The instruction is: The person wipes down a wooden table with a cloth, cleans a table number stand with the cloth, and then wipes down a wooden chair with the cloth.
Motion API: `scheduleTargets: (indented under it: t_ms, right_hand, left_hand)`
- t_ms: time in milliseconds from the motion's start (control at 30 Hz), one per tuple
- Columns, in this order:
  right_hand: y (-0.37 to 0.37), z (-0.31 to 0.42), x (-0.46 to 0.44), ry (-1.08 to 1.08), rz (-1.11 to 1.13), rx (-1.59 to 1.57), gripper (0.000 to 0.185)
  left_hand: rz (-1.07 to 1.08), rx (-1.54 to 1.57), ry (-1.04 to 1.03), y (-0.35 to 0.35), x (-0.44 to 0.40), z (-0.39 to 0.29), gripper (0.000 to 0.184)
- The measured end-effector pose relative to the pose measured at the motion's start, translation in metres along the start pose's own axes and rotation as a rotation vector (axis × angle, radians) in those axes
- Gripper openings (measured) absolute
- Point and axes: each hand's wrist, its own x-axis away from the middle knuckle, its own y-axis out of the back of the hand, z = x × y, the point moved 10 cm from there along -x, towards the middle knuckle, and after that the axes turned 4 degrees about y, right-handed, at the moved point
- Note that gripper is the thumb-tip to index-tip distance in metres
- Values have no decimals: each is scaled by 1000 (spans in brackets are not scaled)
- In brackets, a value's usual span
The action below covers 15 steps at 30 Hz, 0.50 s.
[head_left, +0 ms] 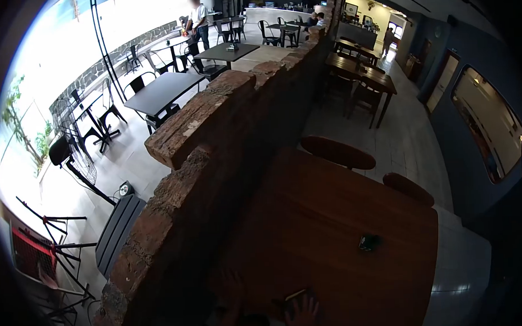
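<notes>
Both hands are at the bottom of the head view, in deep shadow over a brown wooden table point(332, 218). My left hand point(232, 286) is near the foot of the brick wall, its fingers faintly visible and stretched out, with nothing seen in them. To its right, my right hand point(302, 314) has its fingers spread. Just beyond those fingers lies a dark flat object point(296, 294) with a bright edge, perhaps a phone; whether the hand touches it I cannot tell. A small dark green item point(367, 242) sits farther right on the table.
A rough-topped brick wall point(176, 194) borders the table on the left. Two chair backs point(338, 151) stand along its far side. Beyond the wall are black tables point(165, 93), chairs, a pedestal fan point(59, 151) and a standing person point(198, 24). More wooden tables point(367, 76) stand farther back.
</notes>
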Motion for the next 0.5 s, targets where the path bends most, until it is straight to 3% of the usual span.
scheduleTargets:
  t_ms: [67, 100, 167, 300, 433, 500]
  right_hand:
    - [11, -40, 29, -28, -149, 97, 63]
    - [19, -64, 38, -59, -231, 149, 66]
    - [34, -103, 44, -251, -66, 218, 63]
    - [56, -185, 49, -504, -258, 287, 60]
    - [59, -178, 46, -466, -290, 303, 61]
    - [57, -180, 48, -649, -214, 306, 62]
  left_hand:
    - [-114, -20, -183, 5, 2, -14, 53]
    - [-121, -18, -180, -13, -4, 1, 53]
    - [-114, -41, -201, -18, -6, 7, 54]
    - [-84, -103, -217, -22, -6, 4, 55]
    - [-9, -266, -253, -34, -9, 7, 56]
    - [7, -202, -189, -51, -15, 18, 56]
